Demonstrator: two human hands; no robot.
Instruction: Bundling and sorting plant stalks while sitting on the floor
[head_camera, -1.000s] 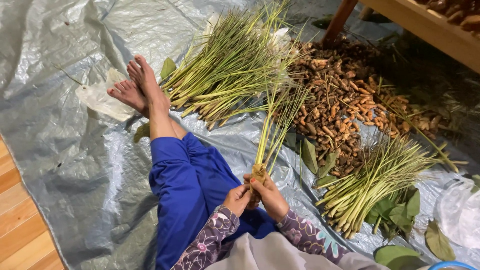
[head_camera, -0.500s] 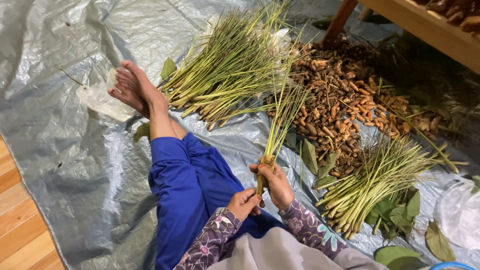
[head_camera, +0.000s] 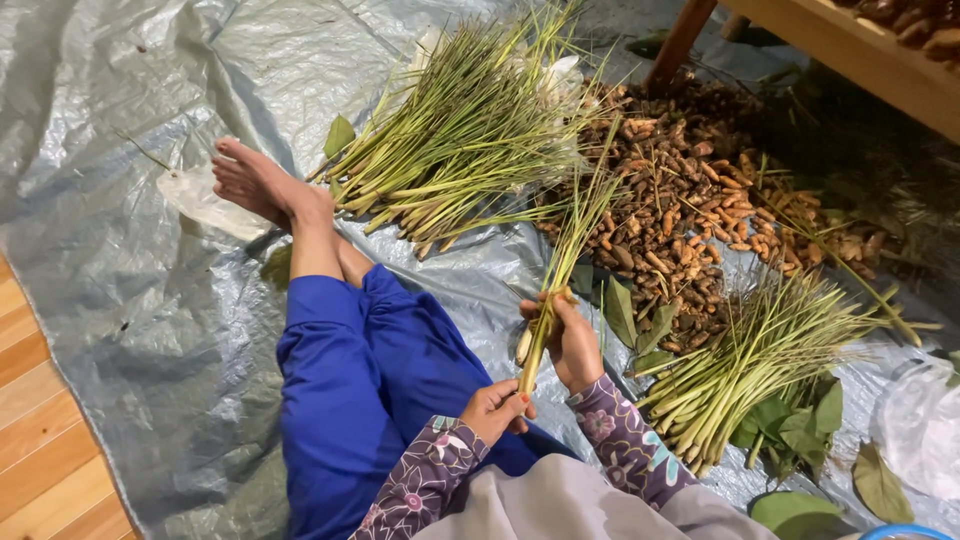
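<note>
1. Two hands work one small bundle of lemongrass stalks (head_camera: 560, 270), held over the lap of a person sitting on the floor.
2. Right hand (head_camera: 572, 342) is closed around the stalks a little above their pale, thick bases, fingers wrapped snugly round them.
3. Left hand (head_camera: 493, 408) sits lower, at the butt end of the bundle, its fingers curled and pinched at the bases; exactly what the fingertips grip there is too small to tell.
4. Held stalks are slim and stiff, cream-yellow at the bottom and green above, fanning into thin blades that lean up and away towards the roots.
5. Legs in smooth blue trousers (head_camera: 360, 390) stretch out forward, bare feet (head_camera: 255, 182) crossed at the far end; the sleeves are a purple floral print.
6. Everything lies on a crinkled, shiny grey plastic tarpaulin (head_camera: 120, 280), with wooden floorboards (head_camera: 40, 450) showing at the lower left edge.
7. One large loose heap of lemongrass (head_camera: 460, 150) lies just beyond the feet, bases pointing towards the person.
8. Another, tidier pile of lemongrass (head_camera: 760, 360) lies to the right, resting on broad flat green leaves (head_camera: 790, 425).
9. Between the two piles spreads a mound of knobbly brown rhizomes (head_camera: 690, 190), short, finger-shaped and earthy.
10. Wooden bench (head_camera: 850, 50) with a slanted leg stands at the upper right, behind the roots.
</note>
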